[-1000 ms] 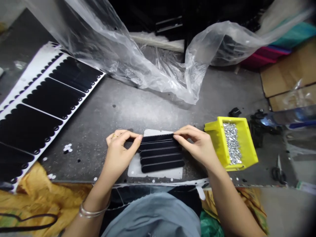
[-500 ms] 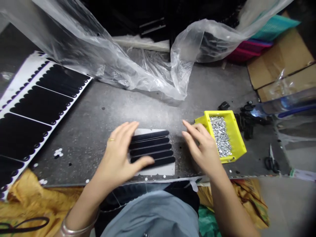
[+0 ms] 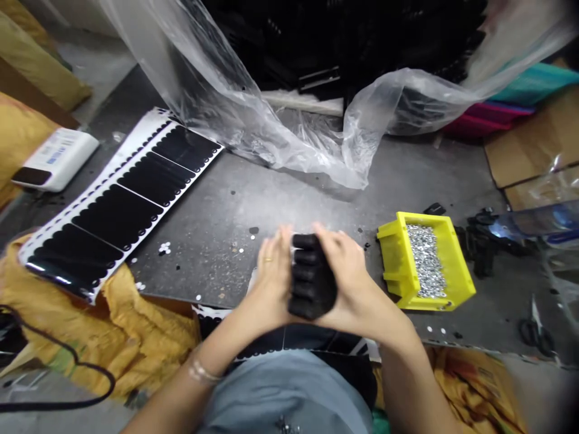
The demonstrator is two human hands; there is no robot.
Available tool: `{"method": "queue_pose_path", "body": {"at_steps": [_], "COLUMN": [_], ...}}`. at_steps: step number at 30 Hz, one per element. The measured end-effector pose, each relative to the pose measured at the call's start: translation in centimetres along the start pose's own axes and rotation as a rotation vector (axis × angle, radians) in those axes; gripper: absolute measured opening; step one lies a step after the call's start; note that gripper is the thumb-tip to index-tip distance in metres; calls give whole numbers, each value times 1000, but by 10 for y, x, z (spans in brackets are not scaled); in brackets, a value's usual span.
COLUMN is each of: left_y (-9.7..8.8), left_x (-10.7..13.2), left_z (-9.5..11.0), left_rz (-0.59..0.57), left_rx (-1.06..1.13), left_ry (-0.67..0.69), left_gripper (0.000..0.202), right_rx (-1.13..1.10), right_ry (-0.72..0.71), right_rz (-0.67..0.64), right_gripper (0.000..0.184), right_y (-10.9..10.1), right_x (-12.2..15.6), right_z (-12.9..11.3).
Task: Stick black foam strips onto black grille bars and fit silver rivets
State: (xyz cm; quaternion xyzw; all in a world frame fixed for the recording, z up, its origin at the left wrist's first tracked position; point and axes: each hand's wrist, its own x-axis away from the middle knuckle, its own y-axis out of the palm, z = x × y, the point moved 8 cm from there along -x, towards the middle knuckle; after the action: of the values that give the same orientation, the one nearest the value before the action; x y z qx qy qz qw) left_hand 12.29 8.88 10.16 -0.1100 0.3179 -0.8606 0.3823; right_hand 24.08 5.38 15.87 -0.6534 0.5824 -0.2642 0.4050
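Between my two palms stands a bundle of black round-ended strips (image 3: pixel 307 277), lifted and turned up from the table, their rounded ends side by side. My left hand (image 3: pixel 274 274) presses on the left side of it, a ring on one finger. From the right, my right hand (image 3: pixel 346 274) closes round the same strips, thumb and fingers along their edges. A corner of white sheet (image 3: pixel 252 278) shows beside my left hand. What lies directly under the strips is hidden by my hands.
A yellow bin (image 3: pixel 458 271) of small metal pieces stands to the right, scissors (image 3: pixel 537 331) beyond it. Printed black sheets (image 3: pixel 122 208) lie at left near a white device (image 3: pixel 58 158). Clear plastic film (image 3: pixel 312 144) drapes over the table's back.
My hands have come together from either side. The black strips, flat on the white sheet before, are now gripped and raised between them. The view has shifted left.
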Motion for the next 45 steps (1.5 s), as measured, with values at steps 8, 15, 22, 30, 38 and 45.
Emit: {"method": "queue_pose_path", "body": {"at_steps": [8,15,22,30,38,45], "left_y": [-26,-55,-84,-81,-89,-97], "left_x": [27,48,118,77,63,87], "left_z": [-45,-38,-43,48,10,-17], "left_rz": [-85,-10,27,178,44,-25], "left_rx": [-255,-265,-369,-225,-333,-242], "left_ry": [-76,-94,-77,165,23,-66], "left_gripper": [157,108,22,11,18,22], "right_rx": [164,42,-111,34,237,-43], "right_ry": [131,290,213,-150,-198,-63], "right_rz": [-145,99,290,168,72,32], "right_gripper": [126,73,15,33,26,13], "right_y": [35,6,-28,6,30,34], "right_x": [5,55,118,68,54,52], "right_z": [24,38,23,-42,-46,-26]}}
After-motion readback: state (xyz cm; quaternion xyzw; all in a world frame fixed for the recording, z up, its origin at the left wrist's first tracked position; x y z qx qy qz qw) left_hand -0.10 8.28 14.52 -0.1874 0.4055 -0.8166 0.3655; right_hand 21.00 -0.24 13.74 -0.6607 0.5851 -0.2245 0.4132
